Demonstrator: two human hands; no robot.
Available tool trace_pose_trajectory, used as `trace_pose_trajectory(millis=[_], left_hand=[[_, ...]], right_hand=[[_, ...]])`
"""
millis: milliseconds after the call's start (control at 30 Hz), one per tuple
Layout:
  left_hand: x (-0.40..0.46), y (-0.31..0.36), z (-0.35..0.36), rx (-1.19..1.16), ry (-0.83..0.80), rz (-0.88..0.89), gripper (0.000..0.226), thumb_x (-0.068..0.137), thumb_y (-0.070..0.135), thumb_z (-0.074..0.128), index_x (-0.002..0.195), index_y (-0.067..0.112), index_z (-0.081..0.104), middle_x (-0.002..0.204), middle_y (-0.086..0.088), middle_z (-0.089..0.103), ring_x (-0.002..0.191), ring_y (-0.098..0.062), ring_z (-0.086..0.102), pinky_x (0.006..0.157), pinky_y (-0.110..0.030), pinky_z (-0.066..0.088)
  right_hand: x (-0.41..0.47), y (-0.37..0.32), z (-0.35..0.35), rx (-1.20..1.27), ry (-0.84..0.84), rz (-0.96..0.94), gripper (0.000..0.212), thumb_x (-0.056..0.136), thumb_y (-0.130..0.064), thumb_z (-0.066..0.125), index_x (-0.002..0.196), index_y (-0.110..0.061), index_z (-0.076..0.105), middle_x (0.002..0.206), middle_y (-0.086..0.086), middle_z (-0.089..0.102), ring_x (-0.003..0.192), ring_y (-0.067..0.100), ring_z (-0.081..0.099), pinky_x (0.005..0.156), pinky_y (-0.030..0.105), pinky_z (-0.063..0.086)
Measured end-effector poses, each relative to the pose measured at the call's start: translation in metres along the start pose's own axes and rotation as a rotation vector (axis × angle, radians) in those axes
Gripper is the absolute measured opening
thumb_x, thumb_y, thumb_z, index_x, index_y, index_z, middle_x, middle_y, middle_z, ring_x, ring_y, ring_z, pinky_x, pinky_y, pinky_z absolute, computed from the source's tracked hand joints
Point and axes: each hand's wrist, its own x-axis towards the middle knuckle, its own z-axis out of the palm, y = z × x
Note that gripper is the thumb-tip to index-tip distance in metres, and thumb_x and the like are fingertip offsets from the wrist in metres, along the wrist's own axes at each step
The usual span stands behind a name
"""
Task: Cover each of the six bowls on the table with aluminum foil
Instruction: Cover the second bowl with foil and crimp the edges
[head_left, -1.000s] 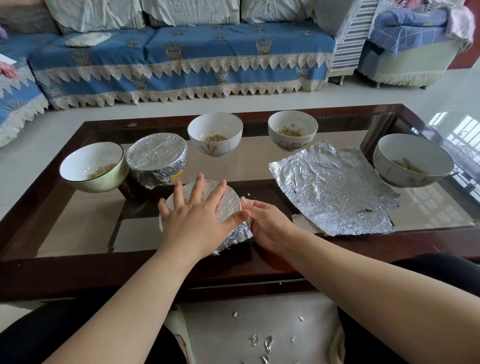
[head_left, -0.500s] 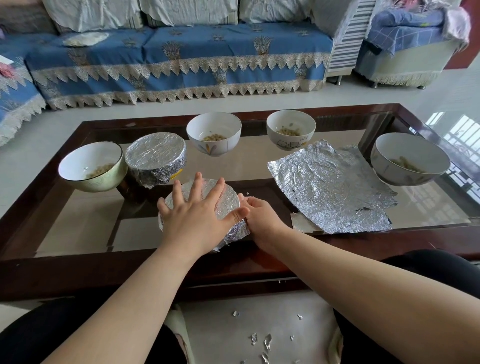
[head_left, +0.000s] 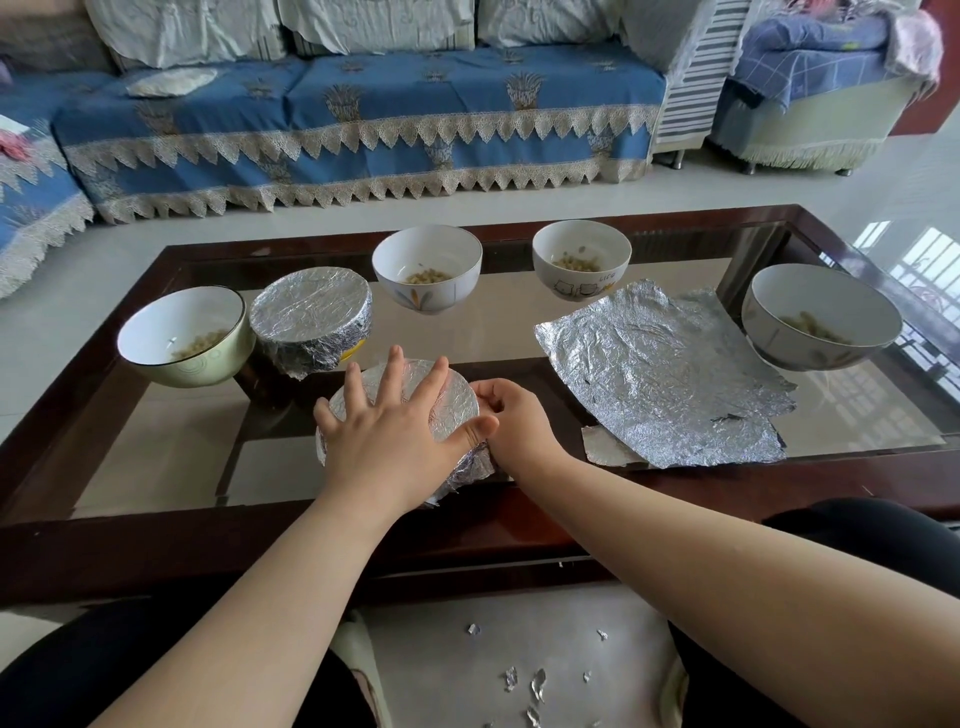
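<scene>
My left hand (head_left: 387, 431) lies flat, fingers spread, on top of a foil-covered bowl (head_left: 457, 400) near the table's front edge. My right hand (head_left: 511, 421) is at that bowl's right side, its fingers curled and pinching the foil at the rim. A second foil-covered bowl (head_left: 311, 319) stands behind it to the left. Several uncovered bowls hold bits of food: a pale green one (head_left: 184, 338) at the left, a white one (head_left: 427, 267), a cat-print one (head_left: 582, 257) and a large one (head_left: 821, 317) at the right. Crumpled foil sheets (head_left: 660, 374) lie flat at the right.
The glass table (head_left: 156, 447) has a dark wooden frame. A torn foil scrap (head_left: 605, 449) lies by the sheets. Foil bits (head_left: 535, 686) litter the floor between my knees. A blue covered sofa (head_left: 363, 124) stands behind the table.
My right hand has slid up the bowl's right side and its fingers have curled onto the foil at the rim. The left hand stays pressed on top.
</scene>
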Motion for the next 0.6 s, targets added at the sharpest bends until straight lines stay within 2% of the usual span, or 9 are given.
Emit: trace_pose_trajectory(millis=[133,200,267,367,433,500,600], left_hand=[[0.001,0.001,0.000,-0.003,-0.006,-0.013,0.097,0.065,0.094,-0.001,0.153,0.052,-0.004,0.167,0.003,-0.010,0.151,-0.038,-0.009,0.115,-0.065,0.010],[0.001,0.002,0.000,-0.010,-0.012,-0.023,0.097,0.067,0.094,0.001,0.153,0.051,-0.004,0.167,0.003,-0.011,0.151,-0.038,-0.010,0.115,-0.066,0.010],[0.002,0.004,0.000,-0.024,-0.009,-0.042,0.096,0.068,0.094,0.002,0.154,0.051,-0.002,0.167,0.002,-0.010,0.151,-0.039,-0.009,0.115,-0.066,0.009],[0.004,0.007,-0.001,-0.056,-0.011,-0.074,0.092,0.072,0.090,-0.001,0.154,0.049,0.001,0.167,0.001,-0.009,0.150,-0.040,-0.010,0.114,-0.067,0.006],[0.005,0.010,-0.002,-0.085,-0.002,-0.081,0.084,0.077,0.083,-0.005,0.154,0.049,0.001,0.167,0.001,-0.010,0.150,-0.040,-0.012,0.113,-0.068,0.003],[0.006,0.013,-0.003,-0.112,-0.006,-0.084,0.079,0.080,0.076,-0.007,0.154,0.050,0.002,0.167,0.003,-0.011,0.150,-0.041,-0.013,0.113,-0.068,0.002],[0.008,0.013,-0.007,-0.102,-0.052,-0.069,0.067,0.088,0.071,-0.003,0.153,0.053,0.003,0.167,0.006,-0.011,0.149,-0.043,-0.014,0.112,-0.069,0.002]], right_hand=[[0.001,0.000,0.000,0.016,0.082,0.061,0.031,0.089,-0.026,0.068,0.116,-0.012,0.066,0.087,-0.003,0.068,0.079,0.011,0.063,0.083,0.027,0.052],[-0.002,-0.003,-0.005,0.004,0.120,0.058,0.032,0.092,-0.028,0.064,0.121,-0.014,0.064,0.085,-0.007,0.064,0.076,0.007,0.061,0.078,0.022,0.049],[-0.007,-0.004,-0.010,-0.021,0.139,0.026,0.026,0.097,-0.031,0.055,0.116,-0.017,0.065,0.083,-0.013,0.062,0.073,-0.002,0.057,0.071,0.018,0.044],[-0.016,-0.006,-0.013,0.050,0.111,-0.003,0.029,0.101,-0.033,0.044,0.100,-0.016,0.067,0.067,-0.016,0.058,0.062,-0.005,0.053,0.068,0.021,0.040],[-0.022,-0.007,-0.013,0.067,0.072,-0.028,0.035,0.102,-0.037,0.040,0.092,-0.015,0.066,0.073,-0.013,0.060,0.067,-0.004,0.053,0.069,0.019,0.041],[-0.027,-0.007,-0.012,0.050,0.041,-0.055,0.039,0.102,-0.040,0.038,0.090,-0.011,0.060,0.077,-0.008,0.057,0.066,-0.004,0.050,0.066,0.014,0.040],[-0.034,-0.005,-0.006,0.020,0.017,-0.083,0.028,0.103,-0.036,0.036,0.083,-0.018,0.045,0.073,-0.010,0.048,0.058,-0.009,0.046,0.060,0.010,0.037]])
